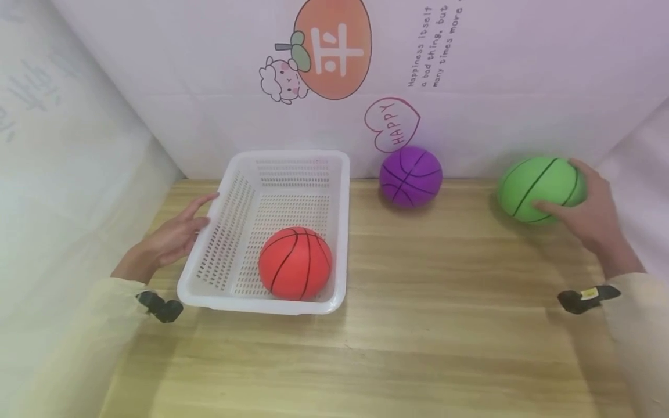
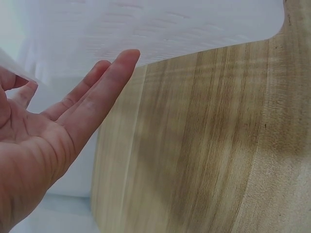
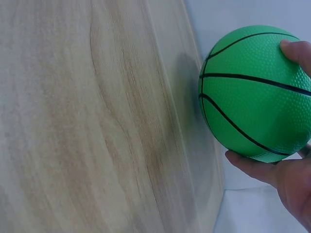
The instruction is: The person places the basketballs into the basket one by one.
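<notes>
At the left, my left hand (image 1: 177, 237) touches the outer long side of a white plastic basket (image 1: 342, 232), its fingers mostly straight. In the left wrist view, two extended fingers (image 2: 99, 99) lie along the basket's outer wall. Inside the basket, toward its near right corner, sits a red toy basketball (image 1: 295, 263). My right hand (image 1: 596, 212) grips a green toy basketball (image 1: 538, 188) at the far right, thumb on the near side and fingers around the far side. In the right wrist view, the green ball appears close to the table's back edge.
A purple toy basketball (image 1: 410, 177) sits against the back wall, between basket and green ball. The wooden table (image 1: 418, 325) meets a white printed sheet (image 1: 235, 122) at its back. More white sheeting (image 1: 68, 174) hangs at the left.
</notes>
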Available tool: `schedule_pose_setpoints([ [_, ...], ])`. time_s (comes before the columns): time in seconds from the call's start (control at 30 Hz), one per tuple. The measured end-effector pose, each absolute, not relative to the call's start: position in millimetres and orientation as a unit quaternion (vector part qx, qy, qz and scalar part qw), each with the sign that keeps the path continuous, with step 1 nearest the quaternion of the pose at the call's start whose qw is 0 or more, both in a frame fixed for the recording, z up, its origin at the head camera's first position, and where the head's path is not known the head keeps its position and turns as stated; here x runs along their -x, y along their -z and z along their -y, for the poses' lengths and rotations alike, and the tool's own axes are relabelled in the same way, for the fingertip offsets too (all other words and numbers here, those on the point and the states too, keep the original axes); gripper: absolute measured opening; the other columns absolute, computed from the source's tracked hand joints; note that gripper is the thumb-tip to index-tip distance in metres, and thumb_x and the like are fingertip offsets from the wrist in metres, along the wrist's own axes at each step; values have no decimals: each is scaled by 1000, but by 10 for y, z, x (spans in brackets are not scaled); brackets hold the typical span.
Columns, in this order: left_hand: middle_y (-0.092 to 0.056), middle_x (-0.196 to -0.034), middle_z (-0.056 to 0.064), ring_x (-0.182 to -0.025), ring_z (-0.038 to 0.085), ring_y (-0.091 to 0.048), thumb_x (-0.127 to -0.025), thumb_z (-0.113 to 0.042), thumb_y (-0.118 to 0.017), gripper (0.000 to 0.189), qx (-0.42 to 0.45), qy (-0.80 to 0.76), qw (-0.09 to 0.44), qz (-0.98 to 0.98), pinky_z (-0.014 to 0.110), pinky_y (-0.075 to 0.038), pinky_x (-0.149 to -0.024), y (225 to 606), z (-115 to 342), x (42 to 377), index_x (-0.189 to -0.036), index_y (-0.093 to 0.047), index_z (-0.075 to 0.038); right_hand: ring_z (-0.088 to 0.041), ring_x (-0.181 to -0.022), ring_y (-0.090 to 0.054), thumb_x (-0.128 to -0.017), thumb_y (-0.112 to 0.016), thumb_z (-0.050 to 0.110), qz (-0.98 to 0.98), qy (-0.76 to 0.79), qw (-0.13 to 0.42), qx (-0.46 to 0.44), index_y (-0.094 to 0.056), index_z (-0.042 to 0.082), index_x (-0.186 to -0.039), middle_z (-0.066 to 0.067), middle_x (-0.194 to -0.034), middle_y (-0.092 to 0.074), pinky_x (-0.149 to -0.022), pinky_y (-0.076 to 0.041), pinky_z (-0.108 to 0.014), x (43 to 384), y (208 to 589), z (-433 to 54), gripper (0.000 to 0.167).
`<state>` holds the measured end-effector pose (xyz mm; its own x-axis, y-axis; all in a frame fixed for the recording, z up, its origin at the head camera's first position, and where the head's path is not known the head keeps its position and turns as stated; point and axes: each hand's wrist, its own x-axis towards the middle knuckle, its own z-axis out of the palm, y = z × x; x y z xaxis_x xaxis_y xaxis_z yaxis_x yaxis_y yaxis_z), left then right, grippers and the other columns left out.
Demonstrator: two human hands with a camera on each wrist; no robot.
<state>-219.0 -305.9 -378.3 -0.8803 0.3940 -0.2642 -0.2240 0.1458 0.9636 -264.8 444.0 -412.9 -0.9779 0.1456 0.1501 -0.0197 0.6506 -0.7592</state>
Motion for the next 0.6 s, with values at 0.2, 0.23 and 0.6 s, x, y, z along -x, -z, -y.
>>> schedule_pose_setpoints([
  [0.2,-50,-136,20,-108,30,-65,-109,-11,-33,62,-52,-646,235,-724,51,-56,-85,3785,3048,2180,-161,-4,-27,-51,-136,-22,-85,-82,27,906,-412,91,20,-17,36,-160,-25,-160,-14,-105,-19,-76,2541,4061,-4330,100],
  [0.23,-52,-135,18,-108,30,-65,-109,-11,-33,62,-52,-646,235,-725,50,-56,-85,3783,3050,2175,-161,-4,-27,-52,-135,-22,-84,-82,26,906,-414,90,16,-18,36,-160,-25,-159,-14,-104,-20,-76,2520,4055,-4305,100],
  [0.6,-55,-131,13,-106,30,-66,-109,-11,-35,62,-67,-652,234,-718,51,-56,-82,3786,3051,2183,-161,-4,-25,-59,-134,-23,-84,-83,22,904,-422,65,-19,-21,39,-159,-16,-164,-15,-90,-28,-83,2350,4023,-4212,99],
])
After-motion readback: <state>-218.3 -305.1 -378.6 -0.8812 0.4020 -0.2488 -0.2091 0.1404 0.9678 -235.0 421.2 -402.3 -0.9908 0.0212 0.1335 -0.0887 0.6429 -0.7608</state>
